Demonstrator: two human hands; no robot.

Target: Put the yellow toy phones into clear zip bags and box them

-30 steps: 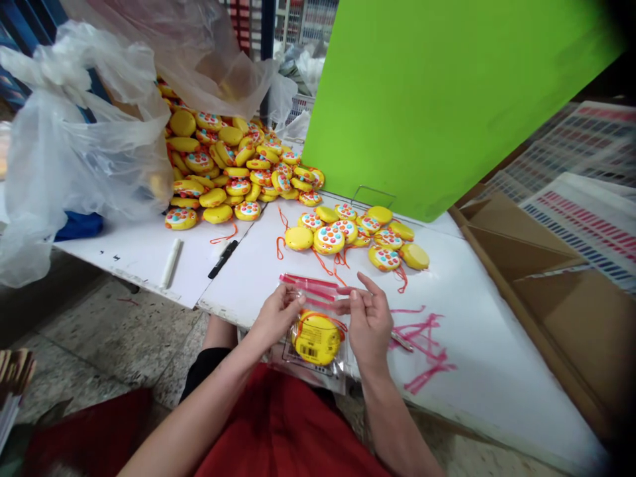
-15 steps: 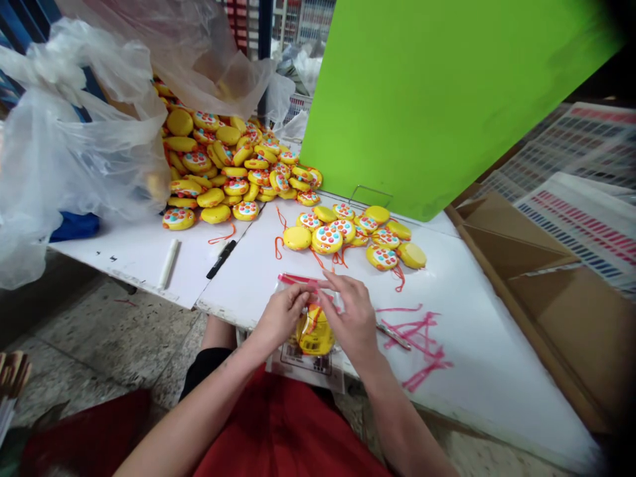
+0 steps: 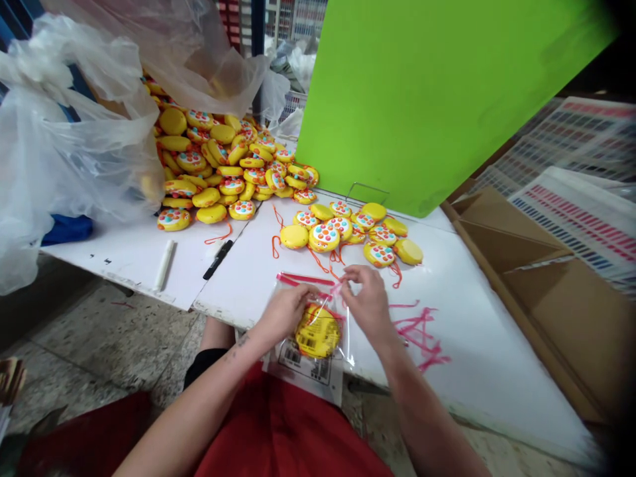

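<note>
A clear plastic bag [image 3: 346, 331] with a pink strip along its top lies at the table's front edge, a round yellow toy [image 3: 318, 333] inside it. My left hand [image 3: 289, 309] pinches the bag near its upper middle. With its fingers closed on the bag's top right corner, my right hand [image 3: 366, 298] is a little higher and to the right. Under the bag, sheets with printed barcodes [image 3: 311, 374] hang over the edge. Beyond my hands is a group of yellow toys [image 3: 324, 237] with coloured dots and orange cords.
A large heap of similar toys [image 3: 231, 171] spills from a plastic sack [image 3: 84, 139] at the left. A white marker [image 3: 164, 265] and black marker [image 3: 217, 259] lie on the table [image 3: 248, 278]. A green board [image 3: 422, 99] stands behind; an open cardboard box [image 3: 561, 318] is at the right.
My right hand has moved right, away from my left hand, to the bag's corner. The toy in the bag is less covered now. The whole view has shifted slightly.
</note>
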